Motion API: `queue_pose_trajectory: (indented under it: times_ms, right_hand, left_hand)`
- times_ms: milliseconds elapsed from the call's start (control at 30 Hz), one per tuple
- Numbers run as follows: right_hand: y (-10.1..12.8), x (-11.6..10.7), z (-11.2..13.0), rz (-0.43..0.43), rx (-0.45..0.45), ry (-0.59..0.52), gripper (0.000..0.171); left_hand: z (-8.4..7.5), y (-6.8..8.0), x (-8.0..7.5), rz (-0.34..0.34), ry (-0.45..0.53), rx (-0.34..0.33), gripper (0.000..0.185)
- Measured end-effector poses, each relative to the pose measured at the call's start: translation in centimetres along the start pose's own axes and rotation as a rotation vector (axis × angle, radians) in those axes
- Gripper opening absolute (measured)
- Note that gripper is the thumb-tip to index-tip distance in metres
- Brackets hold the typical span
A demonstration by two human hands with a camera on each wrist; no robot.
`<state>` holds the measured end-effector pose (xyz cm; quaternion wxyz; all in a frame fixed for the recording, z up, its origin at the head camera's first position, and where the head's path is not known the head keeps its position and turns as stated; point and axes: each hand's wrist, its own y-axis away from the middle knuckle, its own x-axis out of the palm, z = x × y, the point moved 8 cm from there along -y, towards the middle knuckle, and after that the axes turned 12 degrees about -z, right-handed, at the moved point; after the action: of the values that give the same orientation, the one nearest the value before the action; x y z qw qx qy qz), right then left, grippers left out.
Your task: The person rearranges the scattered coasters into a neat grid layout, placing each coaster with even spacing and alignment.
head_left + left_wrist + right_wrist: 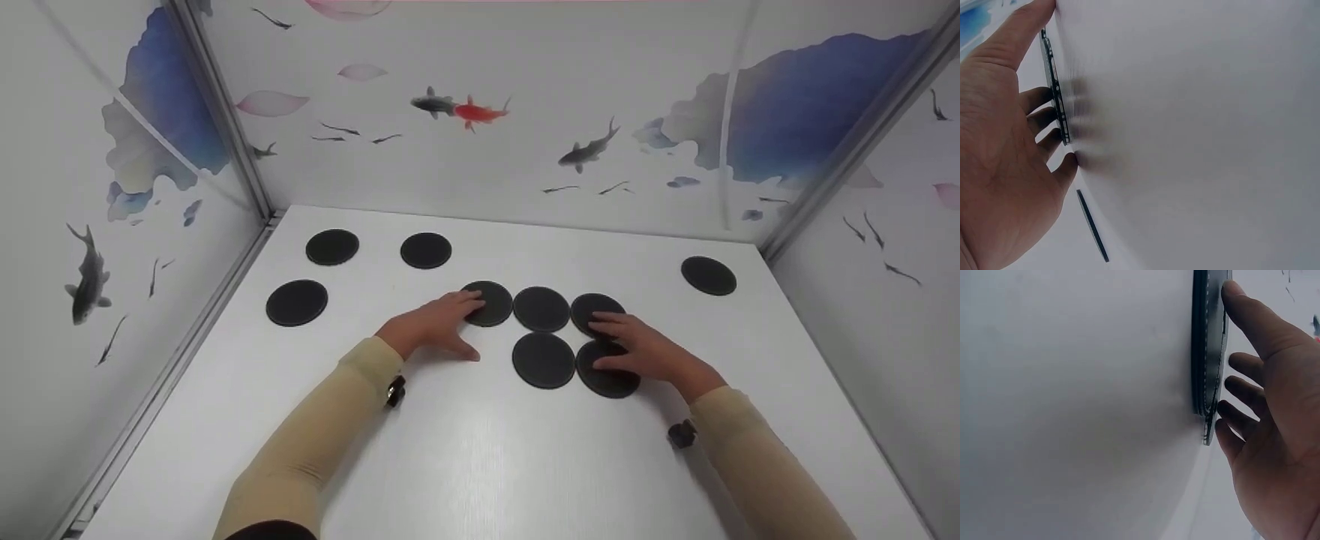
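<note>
Black round coasters lie flat on a white table. My left hand [439, 322] has its fingertips on the leftmost coaster [491, 306] of a row, thumb spread on the table top. Beside that one sits the middle coaster [541, 309], then the right coaster [592, 309], partly covered by the fingers of my right hand [649, 349]. The right thumb lies over the lower right coaster [611, 381]; left of it is the lower left coaster [544, 361]. In the right wrist view the fingers [1247, 391] are spread, close over the coasters' edge.
Toward the back left lie three more coasters, one at the corner [332, 247], another coaster [426, 250] to its right and a coaster [297, 303] nearer. A single coaster [709, 276] is at the back right. White panels [480, 172] printed with fish enclose the table [450, 465].
</note>
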<state>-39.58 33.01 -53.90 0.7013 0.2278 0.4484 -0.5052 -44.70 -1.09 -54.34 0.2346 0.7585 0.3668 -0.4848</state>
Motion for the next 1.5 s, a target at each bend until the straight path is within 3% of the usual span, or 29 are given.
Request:
queue_pose_trajectory:
  times_ms: [300,700,867,1033,1167,1367,1500]
  right_hand:
    - [-0.1,-0.2,-0.3,-0.005,-0.007,-0.028,0.076]
    - [0.1,-0.1,-0.8,-0.004,0.021,-0.011,0.078]
    - [0.2,-0.1,-0.8,-0.008,0.023,-0.022,0.078]
    - [0.3,0.1,-0.8,0.003,0.039,-0.030,0.078]
    - [0.4,0.2,-0.7,0.006,0.036,-0.030,0.077]
    - [0.2,0.1,-0.4,0.000,0.034,-0.031,0.077]
    - [0.1,0.4,-0.2,0.005,0.029,-0.031,0.077]
  left_hand:
    - [0.4,-0.3,0.0,0.004,-0.003,-0.019,0.108]
    - [-0.3,-0.8,-0.4,0.005,-0.024,-0.020,0.106]
    - [0.2,-1.0,-0.4,-0.029,-0.006,-0.003,0.106]
    - [1.1,-1.2,-1.3,-0.111,0.014,0.013,0.099]
    - [2.7,-1.6,-2.7,-0.224,0.010,-0.009,0.083]
    - [7.1,-2.6,-5.7,-0.456,0.024,-0.186,0.067]
    - [10.3,-3.1,-6.7,-0.535,0.020,-0.328,0.072]
